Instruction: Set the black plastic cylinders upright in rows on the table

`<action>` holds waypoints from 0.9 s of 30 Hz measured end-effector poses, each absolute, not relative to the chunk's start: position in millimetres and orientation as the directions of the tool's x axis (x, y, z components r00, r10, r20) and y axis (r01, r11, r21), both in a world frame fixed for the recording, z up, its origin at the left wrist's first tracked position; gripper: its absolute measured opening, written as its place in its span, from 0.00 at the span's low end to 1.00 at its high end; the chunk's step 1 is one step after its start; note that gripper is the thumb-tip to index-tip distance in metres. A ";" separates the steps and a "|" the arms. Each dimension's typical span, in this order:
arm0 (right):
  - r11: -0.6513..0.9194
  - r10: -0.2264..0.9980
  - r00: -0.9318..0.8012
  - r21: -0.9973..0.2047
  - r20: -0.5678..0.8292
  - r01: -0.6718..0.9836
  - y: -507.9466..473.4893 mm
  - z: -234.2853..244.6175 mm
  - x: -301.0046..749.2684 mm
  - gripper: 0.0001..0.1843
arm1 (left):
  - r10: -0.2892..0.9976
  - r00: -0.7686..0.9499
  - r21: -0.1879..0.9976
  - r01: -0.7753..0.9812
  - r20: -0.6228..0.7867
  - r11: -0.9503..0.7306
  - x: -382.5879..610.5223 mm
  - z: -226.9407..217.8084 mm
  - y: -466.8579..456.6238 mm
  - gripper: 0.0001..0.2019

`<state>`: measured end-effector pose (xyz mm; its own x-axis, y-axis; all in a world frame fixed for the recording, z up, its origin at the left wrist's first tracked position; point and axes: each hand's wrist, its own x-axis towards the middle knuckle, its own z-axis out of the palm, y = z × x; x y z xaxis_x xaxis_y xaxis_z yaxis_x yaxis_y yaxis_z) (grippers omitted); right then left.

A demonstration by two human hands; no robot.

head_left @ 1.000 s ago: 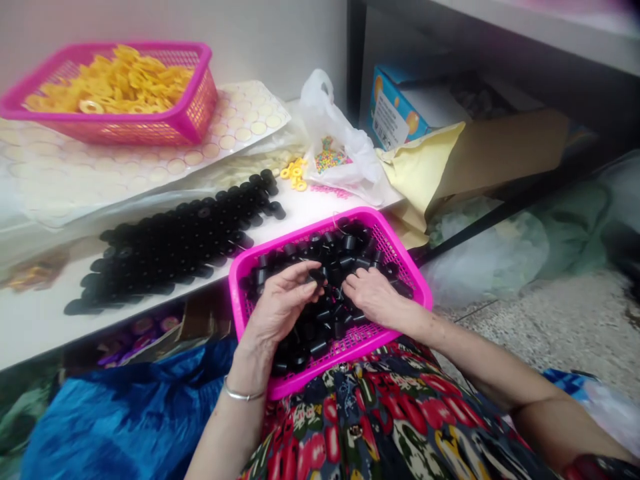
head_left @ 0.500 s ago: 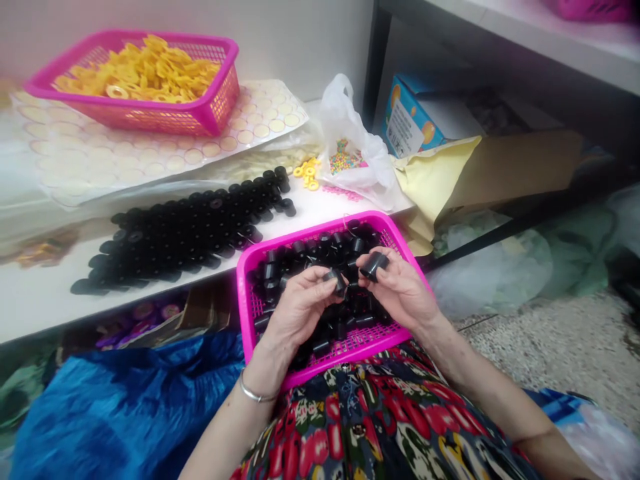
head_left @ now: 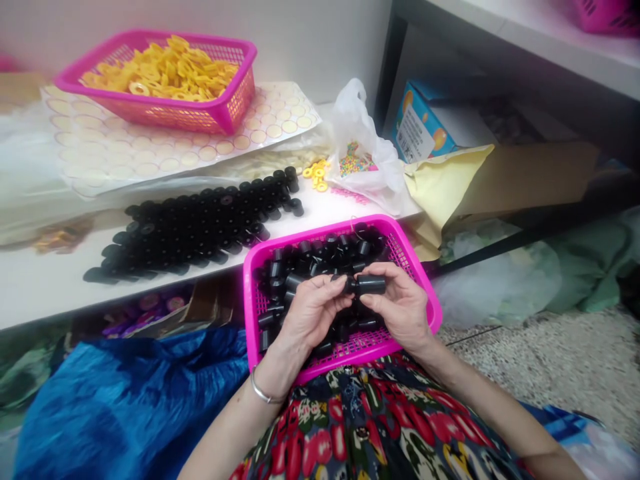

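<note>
White shelf (head_left: 40, 293) behind pink basket (head_left: 255, 313) on lap. Left hand (head_left: 313, 313) pinches black cap (head_left: 345, 283), right hand (head_left: 400, 303) grips black cylinder (head_left: 371, 285), both above basket. Black caps rows (head_left: 195, 227), yellow-ring basket (head_left: 160, 107), plastic bag (head_left: 363, 160) beyond basket.

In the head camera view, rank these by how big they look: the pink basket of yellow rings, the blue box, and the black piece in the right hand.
1. Pink basket of yellow rings
2. Blue box, partly hidden
3. Black piece in the right hand, smallest though nearest
</note>
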<state>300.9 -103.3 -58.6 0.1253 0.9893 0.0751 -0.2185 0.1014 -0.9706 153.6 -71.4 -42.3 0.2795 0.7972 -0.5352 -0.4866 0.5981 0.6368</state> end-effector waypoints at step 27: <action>0.055 0.998 -0.050 -0.920 0.038 0.388 -90.7 -77.2 338.0 0.13 | 0.973 0.072 0.500 0.848 0.219 -0.175 109.4 -30.4 129.4 0.11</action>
